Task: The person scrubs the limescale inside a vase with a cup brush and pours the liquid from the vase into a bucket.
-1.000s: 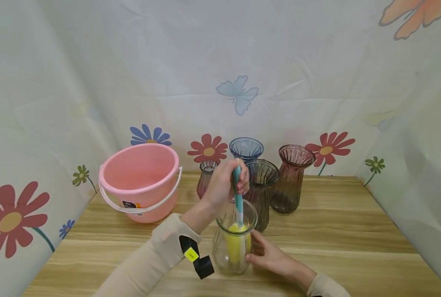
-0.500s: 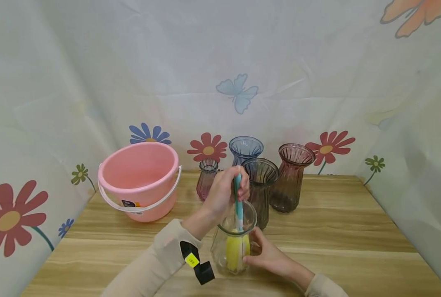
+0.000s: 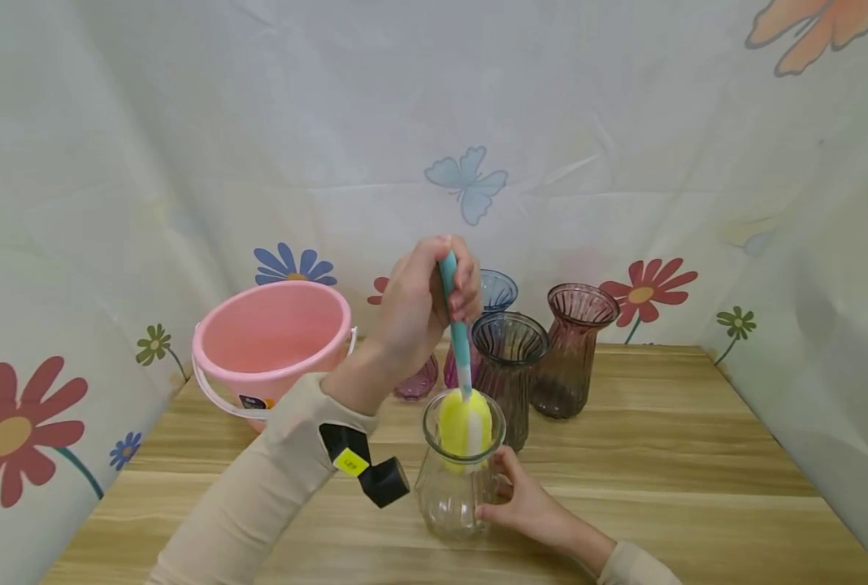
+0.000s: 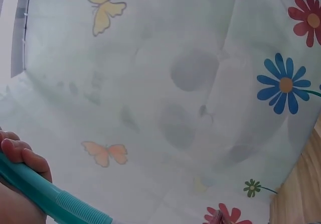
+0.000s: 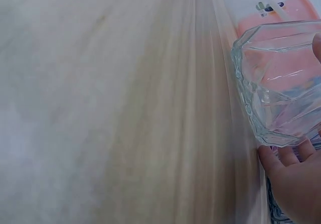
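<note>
My left hand (image 3: 428, 301) is wrapped round the teal handle of a sponge bottle brush (image 3: 460, 353), above a clear glass vase (image 3: 449, 496). The brush's yellow and white sponge head sits within the vase's mouth, its top level with the far rim. In the left wrist view, fingers (image 4: 25, 158) curl over the ribbed handle. My right hand (image 3: 527, 500) holds the vase low on its right side, thumb in front. The right wrist view shows the faceted base of the vase (image 5: 281, 93) with fingertips against the glass.
Left of the vase stands a pink bucket (image 3: 273, 375) with a white handle, partly behind the left forearm. Behind are a grey vase (image 3: 503, 398), a pink-to-grey one (image 3: 566, 366), a blue one (image 3: 498, 291) and a small purple one (image 3: 417, 382). Printed cloth surrounds the wooden table (image 3: 668, 455).
My left hand first dips slightly, then rises well up, lifting the sponge head from deep in the vase to its mouth. The right hand and vase stay nearly in place.
</note>
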